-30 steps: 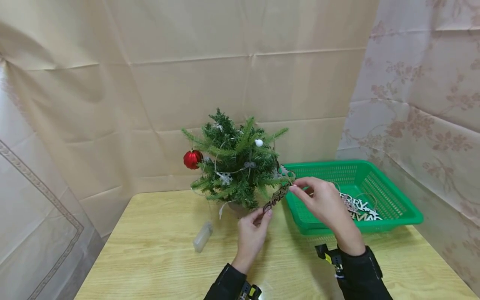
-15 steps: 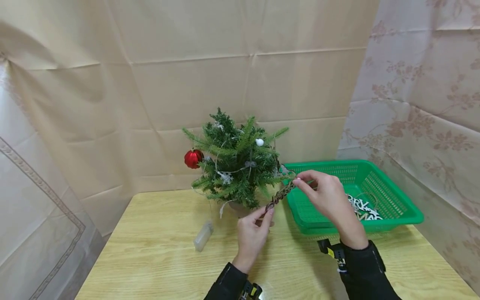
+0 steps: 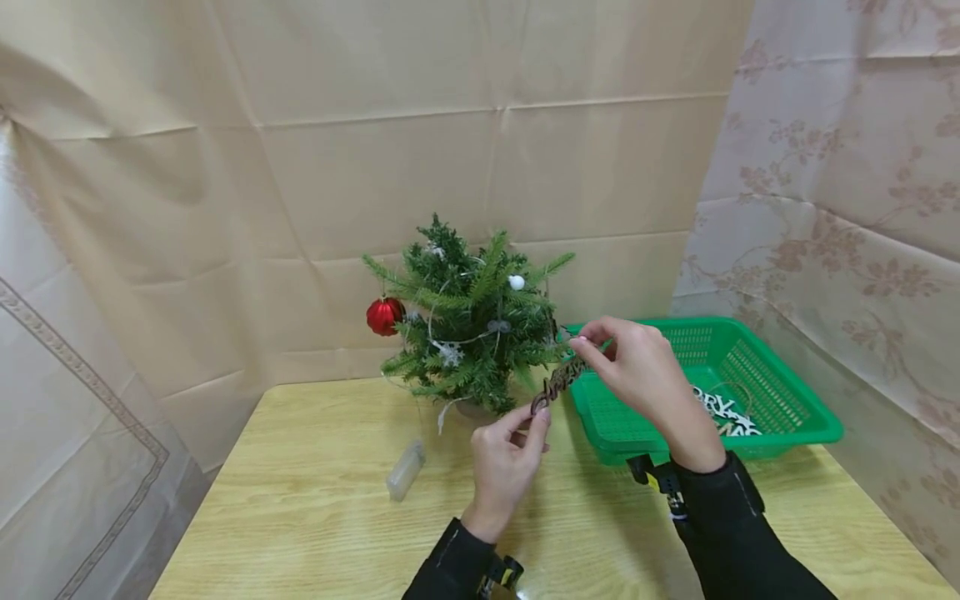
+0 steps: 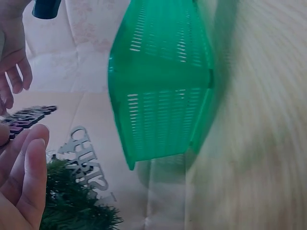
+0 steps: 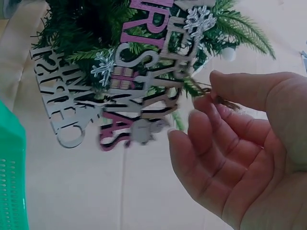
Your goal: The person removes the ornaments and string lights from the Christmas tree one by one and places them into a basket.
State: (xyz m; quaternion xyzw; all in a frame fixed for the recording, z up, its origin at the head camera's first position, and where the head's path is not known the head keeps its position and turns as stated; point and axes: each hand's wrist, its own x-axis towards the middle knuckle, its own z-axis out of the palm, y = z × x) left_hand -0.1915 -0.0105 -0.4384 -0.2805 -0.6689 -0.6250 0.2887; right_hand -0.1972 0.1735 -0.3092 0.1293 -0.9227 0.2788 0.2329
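My left hand point(image 3: 504, 462) pinches the lower end of a cut-out "Christmas" letter ornament point(image 3: 560, 381) between thumb and fingers. In the right wrist view the ornament point(image 5: 123, 80) shows pink and pale letters. My right hand point(image 3: 641, 367) pinches the thin twine point(image 5: 199, 87) at its upper end, beside the small Christmas tree point(image 3: 480, 312). The tree carries a red ball point(image 3: 385, 317), a white ball point(image 3: 516, 282) and silver snowflakes point(image 3: 450, 354). A second, pale letter sign point(image 5: 53, 98) hangs at the tree's side in the right wrist view.
Behind my right hand, a green basket point(image 3: 813, 425) holds white letter ornaments point(image 3: 723, 410). A small clear box point(image 3: 406, 472) lies on the wooden table point(image 3: 315, 492), left of my left hand. Beige cloth point(image 3: 375, 125) hangs behind the tree.
My right hand first shifts slightly right, then rises and comes back left towards the tree, with the twine. The ornament's upper end tilts along. My left hand stays almost in place.
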